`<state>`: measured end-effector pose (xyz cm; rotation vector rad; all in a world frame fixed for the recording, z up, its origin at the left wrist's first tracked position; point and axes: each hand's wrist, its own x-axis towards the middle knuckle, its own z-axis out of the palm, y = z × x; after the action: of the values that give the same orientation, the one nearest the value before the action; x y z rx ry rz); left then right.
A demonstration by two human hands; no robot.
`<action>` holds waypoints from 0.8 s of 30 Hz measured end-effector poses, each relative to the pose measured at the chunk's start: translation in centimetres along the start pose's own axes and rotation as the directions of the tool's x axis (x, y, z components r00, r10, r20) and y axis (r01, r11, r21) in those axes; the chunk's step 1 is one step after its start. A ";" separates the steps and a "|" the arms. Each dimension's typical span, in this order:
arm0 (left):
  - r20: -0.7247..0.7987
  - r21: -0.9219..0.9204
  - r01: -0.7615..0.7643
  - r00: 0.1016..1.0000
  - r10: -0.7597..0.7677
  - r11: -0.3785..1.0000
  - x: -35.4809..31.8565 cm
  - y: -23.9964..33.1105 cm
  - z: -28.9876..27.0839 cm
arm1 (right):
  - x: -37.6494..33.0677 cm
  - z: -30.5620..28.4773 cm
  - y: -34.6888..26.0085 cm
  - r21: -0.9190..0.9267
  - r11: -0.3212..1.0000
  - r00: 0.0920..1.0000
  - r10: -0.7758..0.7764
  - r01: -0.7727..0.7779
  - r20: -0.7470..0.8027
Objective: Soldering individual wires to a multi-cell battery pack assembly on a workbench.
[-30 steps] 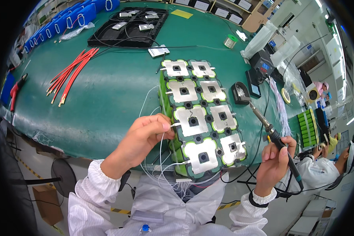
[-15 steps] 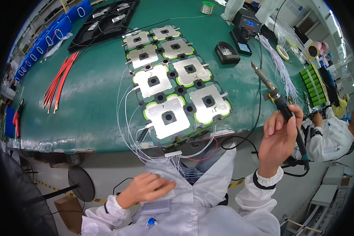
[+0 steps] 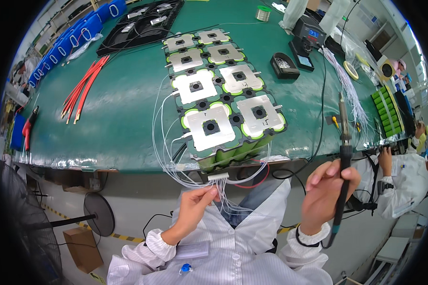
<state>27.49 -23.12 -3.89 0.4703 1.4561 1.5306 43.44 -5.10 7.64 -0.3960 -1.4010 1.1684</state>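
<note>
My right hand (image 3: pixel 324 197) is closed around the dark handle of a soldering iron (image 3: pixel 345 153), its metal tip pointing up and away over the table's right side. My left hand (image 3: pixel 195 205) has thumb and fingertips pinched at the thin white wires (image 3: pixel 229 203) just below a white connector (image 3: pixel 218 176). The connector hangs at the table's front edge. Behind it stands a battery pack (image 3: pixel 229 156) of green cells, topped with square silver plates in two columns. White wires run from the pack's left side down to the connector.
Red wires (image 3: pixel 84 89) lie at left, near a red-handled tool (image 3: pixel 29 127). A black tray (image 3: pixel 140 28) sits at the back. To the right are a soldering station (image 3: pixel 309 34), a small black box (image 3: pixel 285 65) and a white wire bundle (image 3: pixel 343 80). A co-worker (image 3: pixel 404 173) sits at far right.
My left hand has moved up and right to the wires below the connector. The soldering iron has swung from a slant to nearly upright. The whole view has shifted slightly.
</note>
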 end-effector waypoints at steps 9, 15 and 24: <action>0.046 -0.129 -0.005 0.999 0.011 0.992 -1.7 1.7 1.2 | -10.7 2.1 3.8 -0.156 0.985 0.995 -0.063 0.074 0.072; 0.088 -0.161 0.034 0.996 -0.020 0.986 -2.8 3.6 1.6 | -14.2 3.9 4.5 -0.498 0.854 0.965 -0.021 0.154 0.263; 0.177 0.051 -0.027 0.984 0.017 0.998 -5.1 5.1 -1.5 | -13.4 4.6 5.4 -0.426 0.896 0.971 -0.024 0.127 0.237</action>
<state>26.93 -27.42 2.11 0.6396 1.3605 1.4320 40.38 -15.39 -3.06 -0.5302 -1.8735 0.8429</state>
